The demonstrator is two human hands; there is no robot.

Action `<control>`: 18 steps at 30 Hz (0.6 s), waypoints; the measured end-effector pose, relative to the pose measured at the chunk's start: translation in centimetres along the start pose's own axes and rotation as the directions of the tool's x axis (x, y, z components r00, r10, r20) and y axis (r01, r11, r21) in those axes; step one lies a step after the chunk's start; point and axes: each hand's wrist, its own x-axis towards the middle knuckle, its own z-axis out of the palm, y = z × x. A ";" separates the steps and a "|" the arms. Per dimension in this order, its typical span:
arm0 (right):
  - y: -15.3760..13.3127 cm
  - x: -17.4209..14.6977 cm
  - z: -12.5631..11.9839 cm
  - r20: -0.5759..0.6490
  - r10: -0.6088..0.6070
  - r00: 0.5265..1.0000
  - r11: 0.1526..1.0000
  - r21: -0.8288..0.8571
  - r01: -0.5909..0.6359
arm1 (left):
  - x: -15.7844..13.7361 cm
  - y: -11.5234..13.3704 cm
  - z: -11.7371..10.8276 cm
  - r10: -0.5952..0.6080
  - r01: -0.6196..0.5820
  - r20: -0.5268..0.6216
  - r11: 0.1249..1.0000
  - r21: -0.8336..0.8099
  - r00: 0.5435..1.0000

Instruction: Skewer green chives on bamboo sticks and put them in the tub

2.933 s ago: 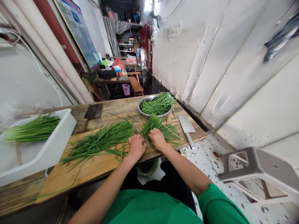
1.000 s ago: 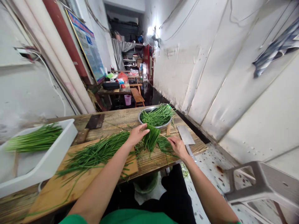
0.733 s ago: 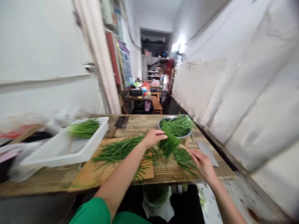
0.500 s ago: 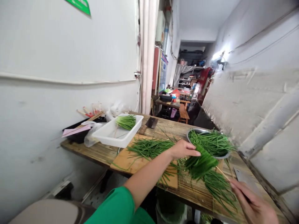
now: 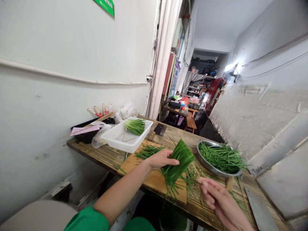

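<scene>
My left hand (image 5: pixel 160 159) is closed around a flat bunch of cut green chives (image 5: pixel 181 157), raised above the wooden cutting board (image 5: pixel 154 178). Loose chives (image 5: pixel 150 150) lie on the board behind and below that hand. My right hand (image 5: pixel 215 195) pinches the end of a thin wooden skewer (image 5: pixel 197 173), which slants up toward the held bunch. Where the skewer meets the leaves is hard to make out. Right of the hands, a metal bowl (image 5: pixel 210 167) is heaped with long chives (image 5: pixel 222 157).
A white plastic tray (image 5: pixel 115 140) holds a skewered chive bunch (image 5: pixel 136 126). Beside it sit a black box (image 5: pixel 84 136) with sticks and a plastic bag (image 5: pixel 99 138). A cleaver-like metal blade (image 5: pixel 261 208) lies at the right of the wooden table (image 5: pixel 93 155), near the wall.
Both hands have moved left, bringing the bunch from beside the bowl to over the cutting board. The bunch is tilted more upright, and the view has shifted slightly.
</scene>
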 end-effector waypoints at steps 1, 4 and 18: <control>0.0 0.6 1.6 0.122 0.077 0.990 0.990 0.110 -0.091 | -1.2 0.2 -1.0 0.045 -0.045 -0.043 0.999 0.007 0.998; -0.2 3.0 6.5 0.384 0.146 0.912 0.926 0.270 -0.262 | -5.5 0.4 -4.1 0.167 -0.159 -0.237 0.986 0.053 0.957; 2.2 23.4 25.6 0.146 -0.094 0.985 0.988 0.135 0.075 | -23.0 -7.4 -11.7 -0.262 -0.046 -0.817 0.942 -0.331 0.514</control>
